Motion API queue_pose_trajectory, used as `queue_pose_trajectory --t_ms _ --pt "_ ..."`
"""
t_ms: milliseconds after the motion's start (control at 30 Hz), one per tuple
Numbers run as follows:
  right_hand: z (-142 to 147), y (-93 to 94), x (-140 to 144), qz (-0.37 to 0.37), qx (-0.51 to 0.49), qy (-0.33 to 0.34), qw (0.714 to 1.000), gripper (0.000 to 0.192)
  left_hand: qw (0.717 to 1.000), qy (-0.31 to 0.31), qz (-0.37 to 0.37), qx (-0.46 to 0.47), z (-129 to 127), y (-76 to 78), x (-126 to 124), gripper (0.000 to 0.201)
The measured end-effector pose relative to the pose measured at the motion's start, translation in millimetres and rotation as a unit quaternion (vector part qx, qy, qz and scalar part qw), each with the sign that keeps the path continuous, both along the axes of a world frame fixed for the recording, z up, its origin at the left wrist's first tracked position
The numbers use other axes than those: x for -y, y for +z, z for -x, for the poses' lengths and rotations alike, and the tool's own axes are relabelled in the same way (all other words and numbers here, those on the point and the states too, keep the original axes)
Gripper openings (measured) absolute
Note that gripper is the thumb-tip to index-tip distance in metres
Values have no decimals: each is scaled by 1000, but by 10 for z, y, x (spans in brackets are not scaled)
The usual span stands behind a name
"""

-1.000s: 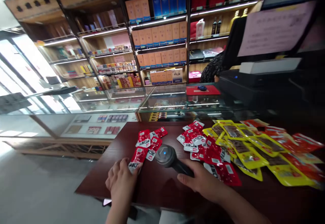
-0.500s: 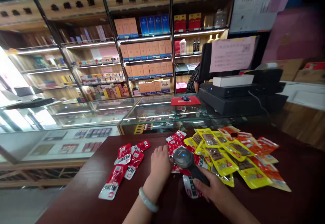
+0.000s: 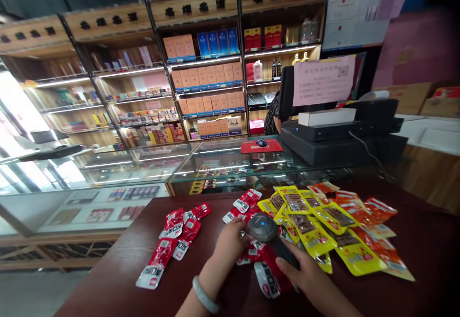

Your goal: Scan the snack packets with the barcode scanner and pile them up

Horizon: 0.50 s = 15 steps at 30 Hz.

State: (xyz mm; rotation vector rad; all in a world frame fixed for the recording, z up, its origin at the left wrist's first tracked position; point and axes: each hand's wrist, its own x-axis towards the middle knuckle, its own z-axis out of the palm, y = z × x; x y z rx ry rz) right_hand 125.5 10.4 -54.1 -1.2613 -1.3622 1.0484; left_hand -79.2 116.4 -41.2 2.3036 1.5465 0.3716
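- Right hand [image 3: 305, 274] grip: closed round the dark handle of a grey handheld barcode scanner with a blue light [image 3: 263, 225]; scanner head points down at the heap.
- Left hand [image 3: 230, 243] grip: fingers curled onto a small red foil snack packet [image 3: 251, 252] right under the scanner head; pinched or just pressed flat, cannot tell. Pale bangle [image 3: 204, 294] on that wrist.
- Where the thing is: packet sits at the near edge of the middle red heap [image 3: 247, 199] on the dark red-brown wooden worktop [image 3: 118, 278].
- Step, as I judge it: scanning red packets one at a time; this one is being lined up under the scanner.
- Next move would call for the barcode face turned up and flat, scanner held steady just above it.
- Separate small pile of red packets [image 3: 179, 226] lies to the left, apart from the heap.
- Yellow snack packets [image 3: 316, 226] and orange packets [image 3: 373, 211] fan out right, touching the red heap; crowded there.
- Open room: bare worktop left and near; one red-and-white packet [image 3: 153, 266] lies near the left edge.
- Far side: glass display counter [image 3: 223, 164] butts up against the worktop.
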Motion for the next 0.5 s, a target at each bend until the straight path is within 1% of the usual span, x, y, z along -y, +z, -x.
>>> queue_pose_trajectory --t_ms 33,67,133,200,300,400,500 --pt "15 -2 -6 0 -1 3 1000 62 1000 17 -21 -1 32 -9 18 23" --pt "31 -5 -13 -2 -2 5 1000 62 998 44 -50 -12 57 -20 33 30" --pt "59 -10 -25 -6 -7 10 1000 62 986 112 -106 -59 93 -46 62 49" --pt "70 -11 -34 -6 -7 17 1000 63 975 155 -114 -110 117 -66 87 60" --pt "48 -10 -41 4 0 23 1000 68 977 148 -79 -132 145 -84 105 57" --pt "12 1 -45 18 25 29 999 70 983 128 -78 -103 169 -106 100 50" --pt "4 44 -35 19 45 13 999 69 987 136 -56 -64 199 -133 93 41"
